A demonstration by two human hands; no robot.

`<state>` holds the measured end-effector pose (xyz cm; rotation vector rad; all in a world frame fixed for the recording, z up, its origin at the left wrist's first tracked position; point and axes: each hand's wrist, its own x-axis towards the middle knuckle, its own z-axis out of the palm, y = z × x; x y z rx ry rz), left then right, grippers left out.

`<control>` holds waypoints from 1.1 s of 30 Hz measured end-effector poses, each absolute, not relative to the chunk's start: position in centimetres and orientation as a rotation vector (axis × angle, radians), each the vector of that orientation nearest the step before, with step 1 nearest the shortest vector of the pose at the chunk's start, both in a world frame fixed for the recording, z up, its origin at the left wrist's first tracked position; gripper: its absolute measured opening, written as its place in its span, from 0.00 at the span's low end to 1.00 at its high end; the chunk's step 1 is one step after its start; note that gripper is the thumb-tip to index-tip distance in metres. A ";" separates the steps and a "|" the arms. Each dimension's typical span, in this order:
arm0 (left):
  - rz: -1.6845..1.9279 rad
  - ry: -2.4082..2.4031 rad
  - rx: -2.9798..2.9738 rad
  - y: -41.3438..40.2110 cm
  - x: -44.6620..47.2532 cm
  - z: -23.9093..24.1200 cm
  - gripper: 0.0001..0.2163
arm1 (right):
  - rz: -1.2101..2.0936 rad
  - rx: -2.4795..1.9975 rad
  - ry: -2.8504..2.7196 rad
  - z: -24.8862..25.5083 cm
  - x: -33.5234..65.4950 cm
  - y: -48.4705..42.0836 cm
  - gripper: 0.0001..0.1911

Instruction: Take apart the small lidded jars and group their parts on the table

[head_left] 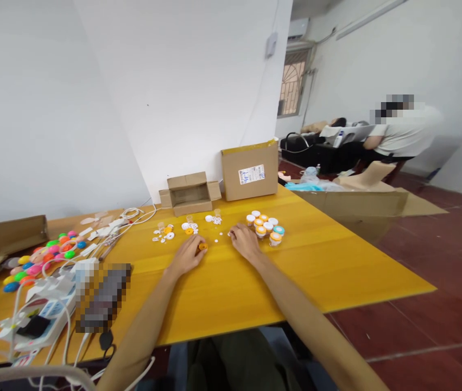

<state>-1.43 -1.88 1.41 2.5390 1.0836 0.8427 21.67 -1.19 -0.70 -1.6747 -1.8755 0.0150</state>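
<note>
My left hand [188, 256] is closed around an orange ring-shaped lid [203, 246] just above the table. Across from it, my right hand [245, 243] pinches a small white piece [229, 233] at its fingertips, too small to make out well. Between the hands lie a few tiny white bits [216, 241]. Beyond the left hand are an orange lid [189, 231], white lids [169, 235], small white rings [216, 220] and clear cups [160, 226]. Right of my right hand stand several clear jars [274, 243] with white, orange and teal lids.
An open cardboard box [192, 206] and a taped carton [251, 174] stand at the table's back. On the left are colourful plastic balls [47, 255], a power strip [47, 320] with cables and a blurred-out dark device [106, 298]. A person [405, 130] sits at the far right.
</note>
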 end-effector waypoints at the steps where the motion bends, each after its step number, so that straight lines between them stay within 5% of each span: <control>1: 0.848 1.064 2.544 -1.9 -1.4 1.4 0.03 | 0.009 -1.679 -1.869 -0.8 21.6 -1.2 0.09; 33: 0.670 1.021 2.858 -2.7 -0.2 0.9 0.14 | 0.020 -1.517 -2.225 -0.1 20.5 -2.4 0.19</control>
